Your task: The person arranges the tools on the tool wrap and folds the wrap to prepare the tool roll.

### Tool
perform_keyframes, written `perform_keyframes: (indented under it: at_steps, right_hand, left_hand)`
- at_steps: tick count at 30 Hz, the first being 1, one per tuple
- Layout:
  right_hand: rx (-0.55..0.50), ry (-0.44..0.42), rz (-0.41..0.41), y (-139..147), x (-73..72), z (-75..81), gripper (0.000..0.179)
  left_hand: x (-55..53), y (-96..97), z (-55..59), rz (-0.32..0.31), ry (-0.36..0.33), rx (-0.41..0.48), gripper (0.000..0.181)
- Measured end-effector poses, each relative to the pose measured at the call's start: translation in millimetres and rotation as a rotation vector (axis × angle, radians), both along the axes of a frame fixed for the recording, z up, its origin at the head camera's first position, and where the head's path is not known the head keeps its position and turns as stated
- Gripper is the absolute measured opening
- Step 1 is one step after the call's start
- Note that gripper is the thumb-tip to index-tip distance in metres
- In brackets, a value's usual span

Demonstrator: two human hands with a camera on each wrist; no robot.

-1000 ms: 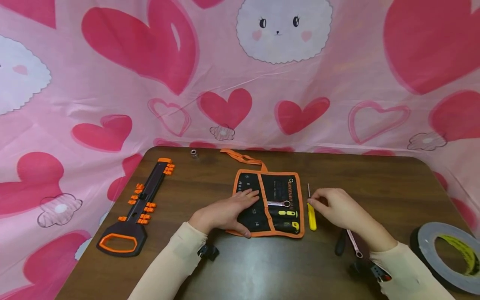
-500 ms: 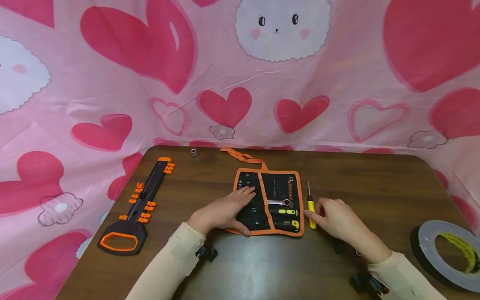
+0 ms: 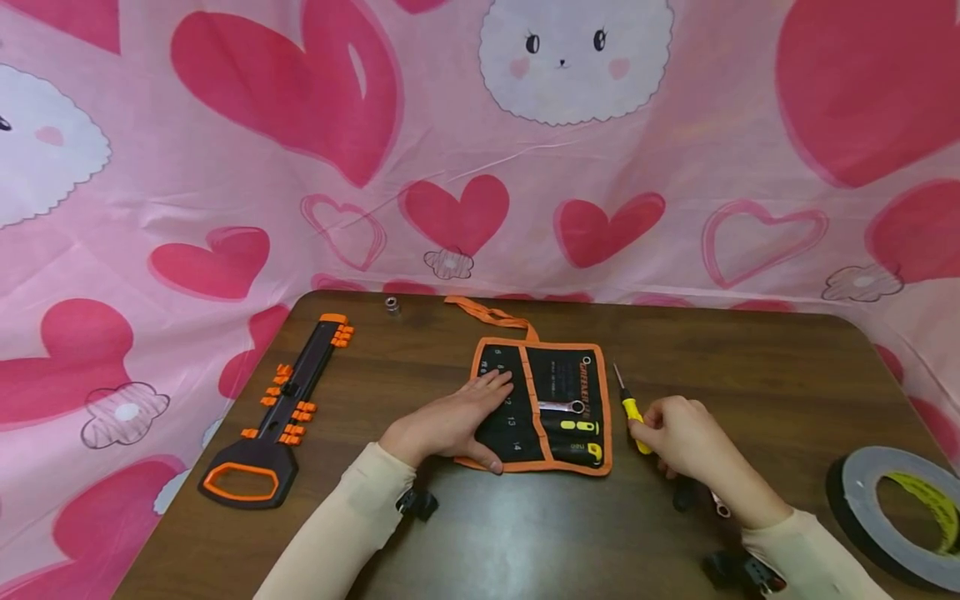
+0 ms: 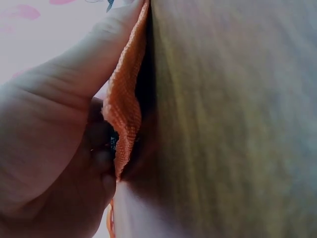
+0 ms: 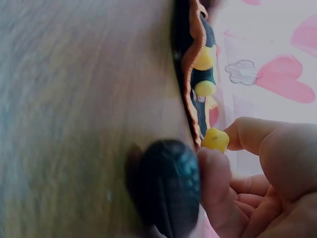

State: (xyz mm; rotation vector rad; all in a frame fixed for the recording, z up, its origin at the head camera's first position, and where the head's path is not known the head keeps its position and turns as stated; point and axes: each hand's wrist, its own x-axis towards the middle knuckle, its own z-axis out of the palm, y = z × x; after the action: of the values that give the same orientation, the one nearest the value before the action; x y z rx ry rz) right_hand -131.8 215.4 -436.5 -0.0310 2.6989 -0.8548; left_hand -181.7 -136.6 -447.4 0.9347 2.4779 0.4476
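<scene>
Tool pouch (image 3: 558,354): black fabric with a low sheen
Edging (image 4: 124,99): orange woven cloth, coarsely ribbed
Tie strap (image 3: 487,315): orange cloth
Screwdriver (image 3: 632,408): smooth yellow plastic-looking grip, slim metal shaft
Wrench in pouch (image 3: 562,407): bright, shiny metal
Black handle (image 5: 171,188): dark plastic or rubber by its look, with soft highlights
Rack (image 3: 279,414): black and orange plastic, mostly matt
Socket (image 3: 392,305): shiny metal
Tape roll (image 3: 861,500): smooth grey side
Desk (image 3: 487,533): brown wood grain, smooth, softly glossy
Backdrop (image 3: 465,158): printed cloth-like sheet, lightly wrinkled

Grey tape roll (image 3: 860,493), heart-print backdrop (image 3: 442,92)
</scene>
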Motion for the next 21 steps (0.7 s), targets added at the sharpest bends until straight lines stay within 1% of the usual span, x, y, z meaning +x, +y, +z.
perform_keyframes:
  at_steps: [5, 8, 13, 16, 21]
  right_hand:
    - [-0.048, 0.054, 0.019, 7.7, 1.7, 7.7, 0.020]
    - [-0.071, 0.089, 0.055, 11.5, 0.8, 9.9, 0.015]
    - [-0.039, 0.173, 0.109, 13.6, -3.0, 12.9, 0.016]
    - [-0.006, 0.211, 0.131, 13.5, -5.9, 12.8, 0.018]
    - [0.007, 0.269, 0.161, 11.2, -10.4, 10.9, 0.018]
  left_hand:
    - [-0.9, 0.4, 1.0, 0.003, -0.016, -0.001, 0.123]
    - [-1.2, 0.1, 0.8, 0.007, -0.019, 0.000, 0.122]
    - [-0.8, -0.8, 0.7, 0.014, -0.024, 0.008, 0.121]
    - [-0.4, -0.9, 0.5, 0.020, -0.034, 0.017, 0.121]
    - [0.4, -0.6, 0.1, 0.025, -0.039, 0.023, 0.120]
